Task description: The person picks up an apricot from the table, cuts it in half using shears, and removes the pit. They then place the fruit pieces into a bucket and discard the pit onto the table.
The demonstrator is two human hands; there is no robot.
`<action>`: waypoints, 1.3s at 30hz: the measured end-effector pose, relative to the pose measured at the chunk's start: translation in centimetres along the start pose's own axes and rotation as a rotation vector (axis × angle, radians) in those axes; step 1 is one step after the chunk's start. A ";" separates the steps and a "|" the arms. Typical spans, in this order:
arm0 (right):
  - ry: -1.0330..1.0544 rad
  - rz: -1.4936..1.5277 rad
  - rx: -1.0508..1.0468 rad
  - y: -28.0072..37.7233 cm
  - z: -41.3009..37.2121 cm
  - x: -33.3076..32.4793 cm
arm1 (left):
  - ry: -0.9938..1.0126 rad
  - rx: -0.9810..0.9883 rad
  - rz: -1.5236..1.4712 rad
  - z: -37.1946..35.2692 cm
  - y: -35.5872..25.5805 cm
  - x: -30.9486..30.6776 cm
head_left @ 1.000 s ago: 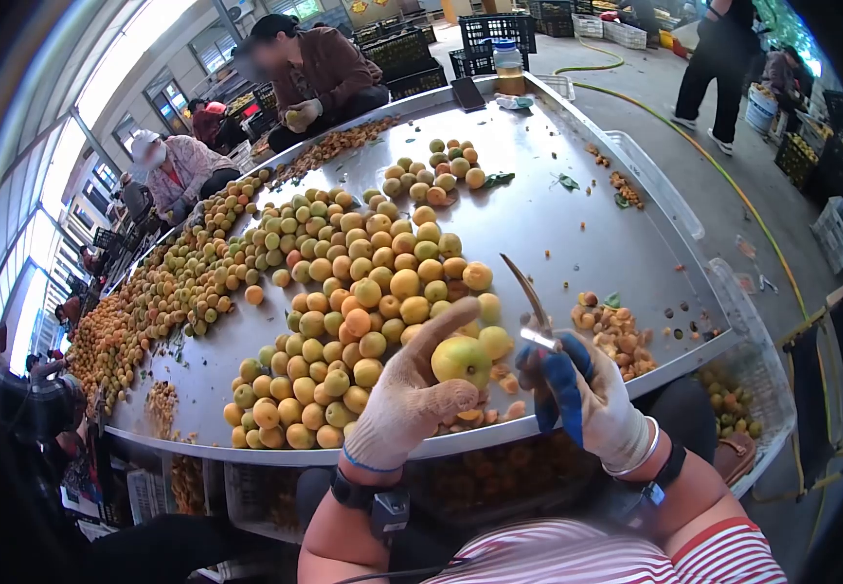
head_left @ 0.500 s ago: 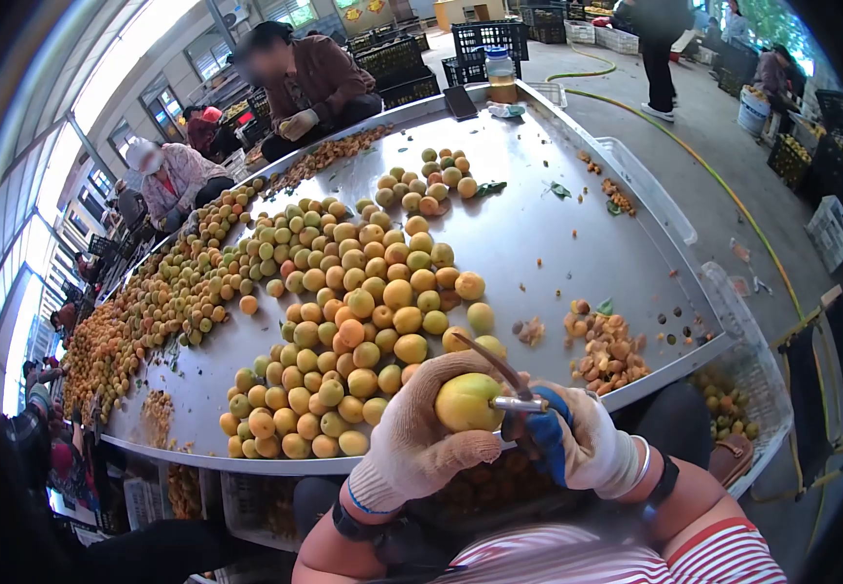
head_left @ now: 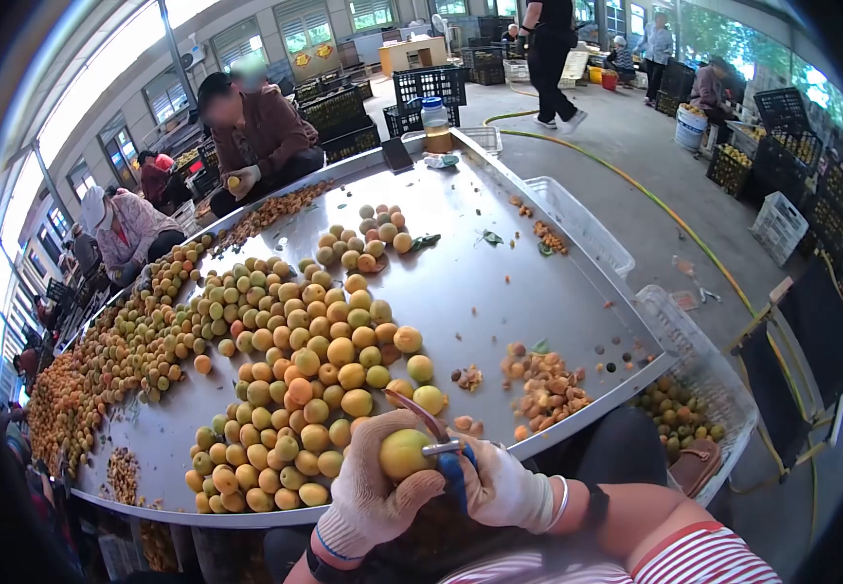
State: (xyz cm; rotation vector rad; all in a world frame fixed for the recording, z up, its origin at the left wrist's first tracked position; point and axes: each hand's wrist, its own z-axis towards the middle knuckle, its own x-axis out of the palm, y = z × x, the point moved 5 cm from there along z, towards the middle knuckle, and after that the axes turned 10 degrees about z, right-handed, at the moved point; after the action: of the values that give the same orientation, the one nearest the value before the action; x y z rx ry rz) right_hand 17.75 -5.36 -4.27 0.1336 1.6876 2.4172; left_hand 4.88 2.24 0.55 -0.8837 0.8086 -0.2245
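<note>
Close to the near table edge, my gloved left hand (head_left: 363,492) is closed round a yellow-green apricot (head_left: 404,455), thumb below and fingers over its far side. In my gloved right hand (head_left: 507,485), which has blue on the fingers, is a small hand tool (head_left: 444,449) with a silver metal shaft, pointing left against the fruit. A curved reddish-brown strip (head_left: 418,412) rises from the tool over the apricot; whether it is blade or peel, I cannot tell. Just beyond my hands, many apricots (head_left: 304,389) lie heaped on the metal table (head_left: 499,311).
A pile of torn fruit pieces (head_left: 545,389) lies right of my hands, beside a drain hole. Below the table's right edge stands a clear crate (head_left: 723,389) holding fruit. Two people work along the far left side. A jar (head_left: 435,125) and a hose (head_left: 635,185) are farther off.
The view has turned right, so the table and my hands appear farther left and my hands lower. Both hands keep their hold on the apricot and the tool.
</note>
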 end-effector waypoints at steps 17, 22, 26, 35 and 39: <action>0.445 1.481 0.869 0.1 -0.9 1.8 | 0.170 -0.494 -0.842 0.7 1.5 1.1; 0.094 0.786 0.532 1.0 1.1 -1.7 | 0.083 -0.397 -0.707 1.1 2.5 -0.1; 0.101 0.537 0.367 1.0 1.2 -1.8 | 0.037 -0.337 -0.905 1.0 2.1 -0.5; 0.178 -0.058 -0.042 1.4 0.5 -0.8 | -0.039 -0.309 -0.919 0.8 1.7 -0.7; 0.172 -0.126 -0.083 1.6 0.7 -0.6 | -0.049 -0.234 -0.872 0.7 1.7 -0.9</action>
State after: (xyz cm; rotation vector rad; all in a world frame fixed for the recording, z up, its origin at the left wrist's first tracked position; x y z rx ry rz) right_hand 18.29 -5.35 -2.52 -0.1920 1.6054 2.4595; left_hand 4.54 4.21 -0.04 -1.4247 0.3610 -0.8783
